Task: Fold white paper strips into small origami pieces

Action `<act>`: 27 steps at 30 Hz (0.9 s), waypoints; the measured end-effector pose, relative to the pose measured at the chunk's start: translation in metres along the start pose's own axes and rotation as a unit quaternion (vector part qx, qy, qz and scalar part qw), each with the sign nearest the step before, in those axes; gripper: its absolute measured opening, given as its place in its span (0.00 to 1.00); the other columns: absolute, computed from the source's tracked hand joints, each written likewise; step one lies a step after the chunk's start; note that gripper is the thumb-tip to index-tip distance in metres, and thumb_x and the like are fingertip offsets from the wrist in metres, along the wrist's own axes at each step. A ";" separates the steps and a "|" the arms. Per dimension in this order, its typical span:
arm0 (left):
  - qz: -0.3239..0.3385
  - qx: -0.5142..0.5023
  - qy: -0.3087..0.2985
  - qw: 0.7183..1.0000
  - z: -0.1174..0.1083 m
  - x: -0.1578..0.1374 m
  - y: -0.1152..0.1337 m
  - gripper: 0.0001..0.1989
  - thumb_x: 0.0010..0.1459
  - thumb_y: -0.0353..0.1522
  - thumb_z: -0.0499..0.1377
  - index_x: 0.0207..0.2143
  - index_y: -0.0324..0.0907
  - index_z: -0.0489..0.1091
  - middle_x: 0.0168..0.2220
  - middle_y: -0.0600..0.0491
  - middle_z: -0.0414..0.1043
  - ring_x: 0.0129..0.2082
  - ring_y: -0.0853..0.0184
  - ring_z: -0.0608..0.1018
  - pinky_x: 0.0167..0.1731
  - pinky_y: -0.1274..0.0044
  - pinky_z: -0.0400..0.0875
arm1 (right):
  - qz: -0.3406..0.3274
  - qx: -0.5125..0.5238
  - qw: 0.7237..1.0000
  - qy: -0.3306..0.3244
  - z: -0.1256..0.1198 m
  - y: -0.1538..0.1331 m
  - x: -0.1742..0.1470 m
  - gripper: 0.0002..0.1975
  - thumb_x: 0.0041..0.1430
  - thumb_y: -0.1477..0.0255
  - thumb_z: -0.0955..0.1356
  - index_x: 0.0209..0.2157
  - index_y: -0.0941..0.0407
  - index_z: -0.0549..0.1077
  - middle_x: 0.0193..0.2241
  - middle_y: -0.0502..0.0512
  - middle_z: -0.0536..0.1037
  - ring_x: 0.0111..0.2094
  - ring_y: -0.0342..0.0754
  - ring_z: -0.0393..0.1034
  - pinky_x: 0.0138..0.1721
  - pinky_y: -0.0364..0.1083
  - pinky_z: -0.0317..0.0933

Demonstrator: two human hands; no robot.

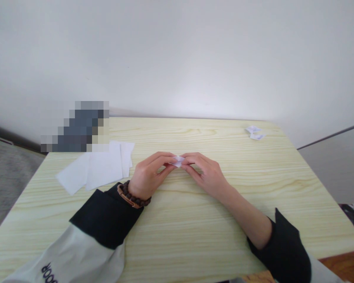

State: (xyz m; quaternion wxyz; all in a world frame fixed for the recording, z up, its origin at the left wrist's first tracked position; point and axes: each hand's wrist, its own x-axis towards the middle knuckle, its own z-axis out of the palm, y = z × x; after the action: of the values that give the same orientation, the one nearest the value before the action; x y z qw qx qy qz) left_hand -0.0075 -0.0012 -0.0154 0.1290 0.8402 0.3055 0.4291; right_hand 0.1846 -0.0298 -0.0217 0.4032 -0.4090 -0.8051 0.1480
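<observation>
A small folded piece of white paper (pixel 179 161) is held in the middle of the view, just above the table. My left hand (pixel 152 173) pinches its left end between thumb and fingers. From the other side, my right hand (pixel 205 173) grips the right end the same way. Fingertips cover both ends of the paper, so only its middle shows, with creased, angled faces. A beaded bracelet (pixel 134 196) circles my left wrist.
Several white paper sheets (pixel 103 167) lie overlapping on the left of the wood-grain table (pixel 177 236). Behind them is a pixelated dark object (pixel 79 127). Small folded paper pieces (pixel 255 133) rest at the back right. A white wall (pixel 177 59) rises behind the table.
</observation>
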 end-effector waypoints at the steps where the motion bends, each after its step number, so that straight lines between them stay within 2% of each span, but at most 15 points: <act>1: -0.002 0.002 0.000 1.000 0.000 0.000 0.000 0.03 0.56 0.26 0.60 0.34 0.39 0.72 0.35 0.49 0.77 0.37 0.69 0.79 0.40 0.78 0.75 | -0.006 -0.002 1.000 0.000 0.000 0.000 0.000 0.06 0.62 0.71 0.64 0.41 0.53 0.69 0.41 0.54 0.76 0.44 0.45 0.71 0.46 0.45 0.66; 6: -0.006 -0.002 0.001 1.000 -0.001 0.000 0.001 0.02 0.55 0.26 0.60 0.32 0.39 0.72 0.34 0.49 0.77 0.35 0.69 0.79 0.38 0.79 0.75 | -0.027 -0.016 0.999 0.015 0.001 0.001 0.000 0.04 0.62 0.73 0.64 0.37 0.54 0.71 0.38 0.53 0.77 0.40 0.43 0.73 0.43 0.42 0.67; 10: -0.017 -0.022 0.006 1.000 0.000 0.000 0.003 0.01 0.55 0.27 0.61 0.31 0.38 0.72 0.32 0.50 0.77 0.33 0.70 0.78 0.37 0.80 0.74 | -0.015 -0.016 0.999 0.034 0.002 0.000 0.000 0.04 0.61 0.74 0.65 0.36 0.55 0.72 0.33 0.52 0.78 0.36 0.42 0.73 0.39 0.41 0.67; 15: -0.096 -0.066 -0.003 0.993 0.001 -0.001 0.004 0.04 0.55 0.31 0.61 0.31 0.38 0.72 0.30 0.52 0.77 0.31 0.70 0.78 0.32 0.80 0.76 | -0.005 -0.017 0.997 0.070 0.002 -0.004 0.002 0.03 0.59 0.75 0.67 0.32 0.56 0.73 0.30 0.52 0.79 0.32 0.42 0.74 0.35 0.39 0.67; 21: -0.194 -0.145 -0.011 0.970 0.002 -0.002 0.004 0.12 0.53 0.39 0.62 0.32 0.38 0.71 0.31 0.51 0.78 0.31 0.67 0.80 0.32 0.78 0.79 | 0.031 0.006 0.996 0.082 0.003 -0.004 0.003 0.02 0.56 0.74 0.69 0.30 0.55 0.75 0.28 0.51 0.80 0.29 0.42 0.75 0.32 0.39 0.68; 27: -0.222 -0.138 -0.022 0.965 0.000 0.000 0.006 0.13 0.52 0.41 0.62 0.29 0.39 0.69 0.28 0.53 0.78 0.27 0.69 0.80 0.29 0.80 0.77 | 0.114 0.060 0.989 0.078 0.005 -0.004 0.002 0.03 0.54 0.71 0.70 0.29 0.55 0.75 0.26 0.49 0.80 0.27 0.42 0.75 0.29 0.39 0.68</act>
State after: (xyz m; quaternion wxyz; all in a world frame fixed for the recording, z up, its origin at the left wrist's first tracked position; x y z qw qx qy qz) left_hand -0.0047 -0.0061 -0.0128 0.3422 0.7346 0.4192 0.4092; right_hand 0.1782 -0.0307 -0.0214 0.4691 -0.4836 -0.7089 0.2087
